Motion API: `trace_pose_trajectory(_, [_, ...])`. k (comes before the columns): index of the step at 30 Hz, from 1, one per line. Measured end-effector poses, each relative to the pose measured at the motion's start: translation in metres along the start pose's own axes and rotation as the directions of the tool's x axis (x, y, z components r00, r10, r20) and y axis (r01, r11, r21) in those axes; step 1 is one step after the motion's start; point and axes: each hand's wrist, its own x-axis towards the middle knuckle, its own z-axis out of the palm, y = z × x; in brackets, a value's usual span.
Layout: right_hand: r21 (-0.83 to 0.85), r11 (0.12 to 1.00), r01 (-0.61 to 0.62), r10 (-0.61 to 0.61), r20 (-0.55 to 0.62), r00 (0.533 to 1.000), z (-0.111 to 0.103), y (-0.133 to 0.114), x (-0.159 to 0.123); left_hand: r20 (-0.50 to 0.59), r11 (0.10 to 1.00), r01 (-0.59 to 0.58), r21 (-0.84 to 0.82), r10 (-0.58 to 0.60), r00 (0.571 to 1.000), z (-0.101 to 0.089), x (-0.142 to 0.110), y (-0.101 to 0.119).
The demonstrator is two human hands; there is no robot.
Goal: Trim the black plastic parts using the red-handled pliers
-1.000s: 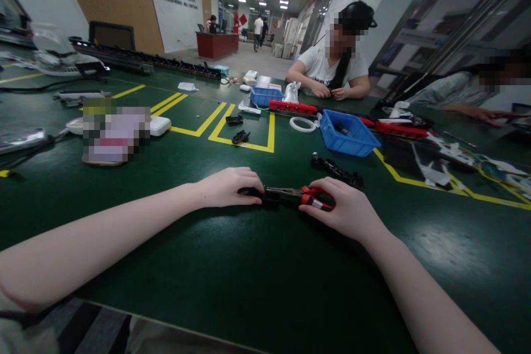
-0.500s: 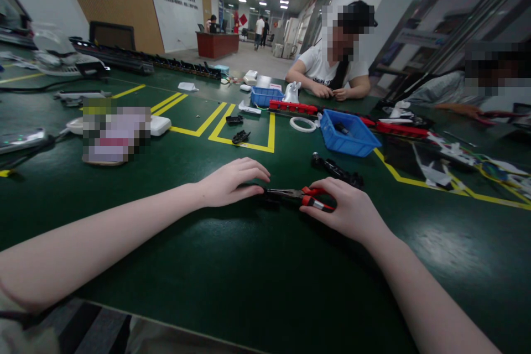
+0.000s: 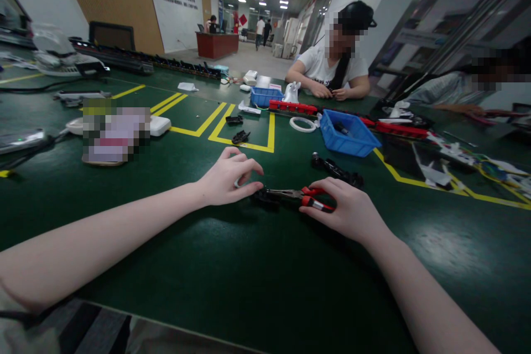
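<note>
Red-and-black needle-nose pliers point(image 3: 309, 199) are in my right hand point(image 3: 344, 207), its fingers and thumb around the handles. The slim metal jaws point left and meet a small dark part point(image 3: 265, 197) low over the green table. At the part's left end is my left hand point(image 3: 230, 178), its thumb tip at or just above it. The left fingers are bent and stand apart from the thumb; whether the thumb touches the part I cannot tell. Beyond the pliers lies a longer black assembly point(image 3: 338, 170).
Two small black pieces, one of them a clip-like piece point(image 3: 240, 136), lie inside yellow tape lines. Behind are a blue bin point(image 3: 350, 135), a white ring point(image 3: 302, 124) and a red strip point(image 3: 292, 107). A phone point(image 3: 118, 135) lies at left. A person point(image 3: 336, 66) sits across the table point(image 3: 249, 276).
My left fingers have lifted and curled, opening a gap to the thumb and uncovering more of the dark part. My right hand and the pliers stay almost in place.
</note>
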Motion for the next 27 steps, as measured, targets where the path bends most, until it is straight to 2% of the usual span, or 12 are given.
trace_pose_trajectory(4, [0.001, 1.0, 0.003, -0.003, -0.006, 1.0, 0.0013, 0.0019, -0.0005, 0.159, 0.997, -0.072, -0.019, 0.074, 0.984, -0.0001, 0.0025, 0.0013])
trace_pose_trajectory(7, [0.011, 1.0, 0.0, 0.0, -0.016, 1.0, 0.0027, 0.0041, -0.001, 0.23, 0.997, -0.074, -0.023, 0.078, 0.97, 0.003, 0.0033, 0.0002])
trace_pose_trajectory(21, [0.03, 0.999, -0.035, 0.035, 0.012, 0.999, 0.0046, 0.0048, 0.0, 0.297, 0.994, -0.049, -0.093, 0.075, 0.952, 0.0046, 0.0036, -0.0009])
trace_pose_trajectory(27, [-0.031, 0.999, 0.012, -0.013, -0.029, 0.999, 0.0044, 0.0017, 0.0021, 0.313, 0.987, 0.008, -0.163, 0.044, 0.949, 0.0068, 0.0018, -0.0046])
